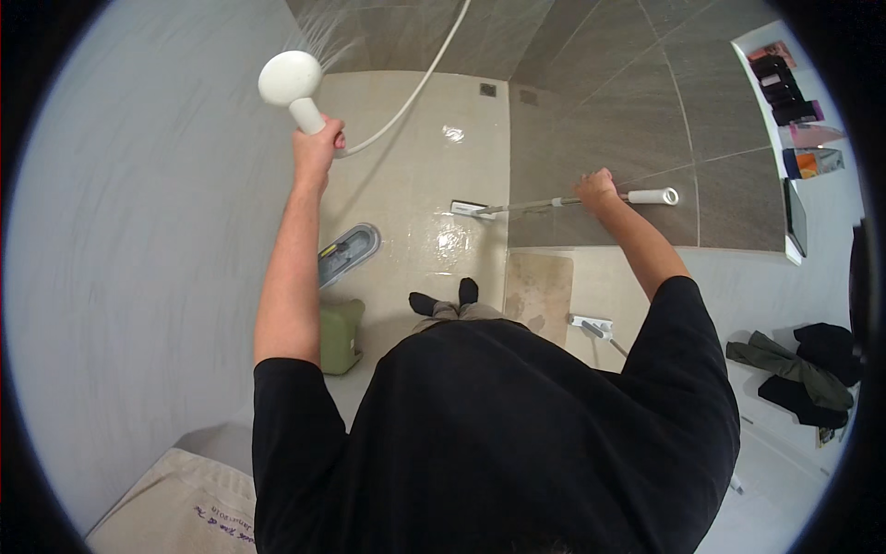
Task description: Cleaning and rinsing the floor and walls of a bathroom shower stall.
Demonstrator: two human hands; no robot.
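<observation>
My left hand (318,150) grips the handle of a white shower head (291,77), which sprays water toward the far wall. A white hose (410,104) runs from its handle up past the top of the view. Out to the right, my right hand (597,190) is closed around the pole of a flat mop (533,205). Its white end grip (653,197) points right, and its flat head (473,209) rests on the wet floor tiles (443,166). The fingers on the pole are partly hidden behind the hand.
A grey mop bucket (353,247) and a green bin (340,338) stand at left. A stained mat (538,291) lies by a second flat mop (592,324). Bottles fill a wall niche (782,90) at right; clothes (796,367) lie below. A floor drain (488,89) sits at the far corner.
</observation>
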